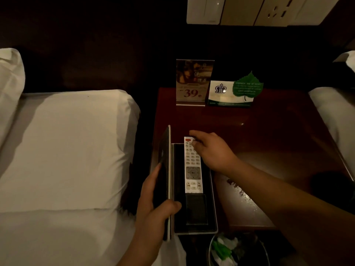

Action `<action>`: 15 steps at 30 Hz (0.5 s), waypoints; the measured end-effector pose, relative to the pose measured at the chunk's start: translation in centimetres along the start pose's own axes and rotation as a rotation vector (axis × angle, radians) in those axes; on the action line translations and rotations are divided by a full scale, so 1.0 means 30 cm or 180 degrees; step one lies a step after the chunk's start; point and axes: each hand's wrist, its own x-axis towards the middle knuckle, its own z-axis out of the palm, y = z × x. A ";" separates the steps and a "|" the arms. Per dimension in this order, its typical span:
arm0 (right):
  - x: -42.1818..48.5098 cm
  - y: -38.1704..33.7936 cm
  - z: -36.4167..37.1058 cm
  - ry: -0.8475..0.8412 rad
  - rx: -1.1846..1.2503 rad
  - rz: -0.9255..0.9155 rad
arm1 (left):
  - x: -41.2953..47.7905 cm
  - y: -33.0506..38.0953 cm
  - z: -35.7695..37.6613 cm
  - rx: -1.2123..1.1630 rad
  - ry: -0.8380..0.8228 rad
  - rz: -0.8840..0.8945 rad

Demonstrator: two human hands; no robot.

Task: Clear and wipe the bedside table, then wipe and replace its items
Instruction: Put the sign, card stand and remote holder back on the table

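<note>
**Figure: Remote control being handled at the bedside table**

Head view: the bedside table (269, 131), dark red and glossy, is serving as the landmark. At its front left corner a dark tray (177, 189) is lying lengthwise, and the white remote (192, 169) is resting in it, its far end sticking out past the tray's rim. The right hand (213, 150) is reaching in from the table's right front, thumb and curled fingers pinching that far end of the remote. The left hand (153, 204), at the table's left edge, is gripping a flat dark lid (165, 150), fingers wrapped round it and holding it upright on edge just beside the tray. At the table's back a clear sign stand (193, 83) reading "39" is standing upright, with a leaf-shaped card (230, 93) just beside it. A bed (67, 150) with white linen is lying to the table's left; a waste bin (210, 248) is sitting below its front edge; a switch panel (249, 10) is mounted on the wall above it.
</note>
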 end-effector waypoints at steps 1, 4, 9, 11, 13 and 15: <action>-0.004 0.003 -0.001 -0.0004 0.0009 0.0013 | -0.001 -0.004 0.001 0.0028 0.0006 -0.0002; -0.003 0.002 -0.004 -0.0080 0.0103 0.0133 | -0.004 -0.013 0.006 0.0089 0.0073 -0.0026; 0.000 -0.016 -0.006 -0.0157 0.0020 -0.0006 | -0.005 -0.017 0.020 0.0092 0.0139 -0.0030; -0.001 -0.014 -0.008 -0.0141 -0.0022 -0.0017 | -0.005 -0.017 0.024 0.0119 0.0141 -0.0027; -0.004 -0.015 -0.004 -0.0117 -0.0108 -0.0072 | -0.007 -0.016 0.024 0.0134 0.0147 -0.0012; -0.005 -0.021 0.003 -0.0103 -0.0149 -0.0139 | -0.008 -0.018 0.023 0.0156 0.0169 0.0006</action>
